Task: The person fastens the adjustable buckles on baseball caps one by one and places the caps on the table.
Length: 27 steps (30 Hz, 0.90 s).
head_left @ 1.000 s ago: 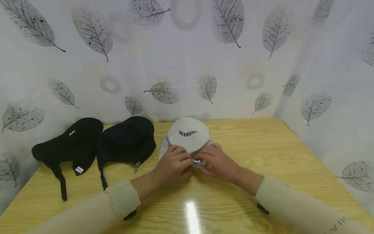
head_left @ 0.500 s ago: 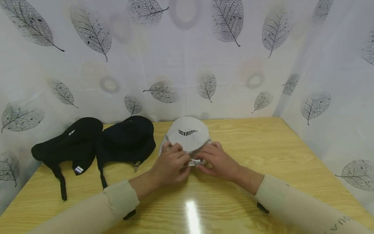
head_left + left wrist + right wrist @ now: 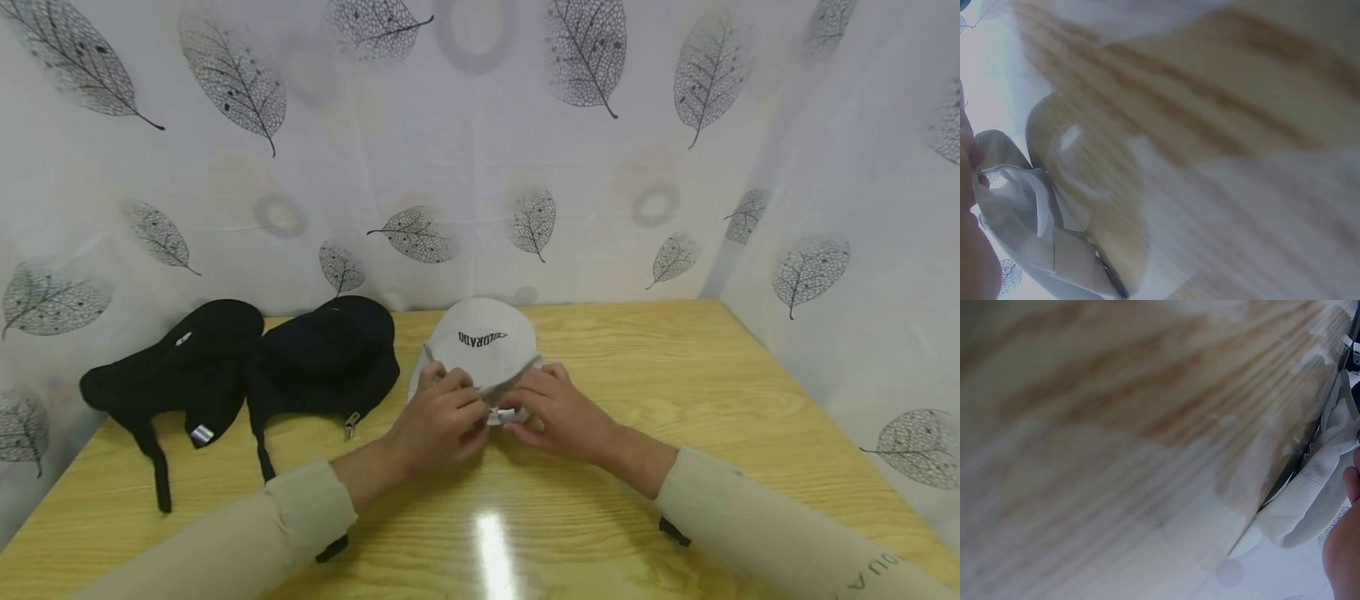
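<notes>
A light grey cap (image 3: 483,321) with dark upside-down lettering sits at the back middle of the wooden table. My right hand (image 3: 562,414) pinches its near edge beside a small white piece (image 3: 505,413) on the strap. Curled over the same edge from the other side, my left hand (image 3: 444,421) grips the cap, its fingers partly hiding it. In the left wrist view the cap's open inside and band (image 3: 1035,244) show next to the hand. The right wrist view catches the cap's side (image 3: 1307,497) close to the tabletop, with the thumb side of my hand at the edge.
To the left lie two dark caps side by side, a black one (image 3: 176,375) with a hanging strap and a navy one (image 3: 326,354) with a metal buckle (image 3: 352,426). A leaf-patterned curtain (image 3: 480,167) closes off the back and sides of the table (image 3: 750,400).
My left hand has shifted slightly left along the cap's edge with a finger lifted, uncovering more of the strap between the hands. My right hand and the cap have hardly moved.
</notes>
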Tool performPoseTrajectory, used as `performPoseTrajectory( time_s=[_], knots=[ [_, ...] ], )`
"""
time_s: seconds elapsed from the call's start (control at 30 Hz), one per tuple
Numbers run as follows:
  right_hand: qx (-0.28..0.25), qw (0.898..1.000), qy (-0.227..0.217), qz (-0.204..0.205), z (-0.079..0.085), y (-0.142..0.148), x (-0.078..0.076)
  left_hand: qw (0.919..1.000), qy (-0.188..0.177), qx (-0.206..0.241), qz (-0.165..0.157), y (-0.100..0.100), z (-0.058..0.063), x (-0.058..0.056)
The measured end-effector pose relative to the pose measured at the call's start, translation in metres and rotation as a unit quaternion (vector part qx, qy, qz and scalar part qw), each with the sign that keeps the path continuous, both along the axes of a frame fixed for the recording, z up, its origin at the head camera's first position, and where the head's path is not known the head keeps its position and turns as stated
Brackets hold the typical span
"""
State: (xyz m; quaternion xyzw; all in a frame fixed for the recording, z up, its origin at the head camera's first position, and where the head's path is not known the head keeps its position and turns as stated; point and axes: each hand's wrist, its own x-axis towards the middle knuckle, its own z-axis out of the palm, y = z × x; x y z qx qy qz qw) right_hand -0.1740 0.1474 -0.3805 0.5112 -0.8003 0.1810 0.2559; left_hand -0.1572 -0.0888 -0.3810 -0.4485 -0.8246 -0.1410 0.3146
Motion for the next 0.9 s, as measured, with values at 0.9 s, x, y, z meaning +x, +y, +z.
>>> performPoseTrajectory(
  time_s=[0.9],
  knots=[
    [0.001,0.999,-0.043,-0.021,0.0003,-0.0004,0.0017,0.9997,0.005,-0.009,-0.022,0.0049,0.0016,-0.0006]
  ],
)
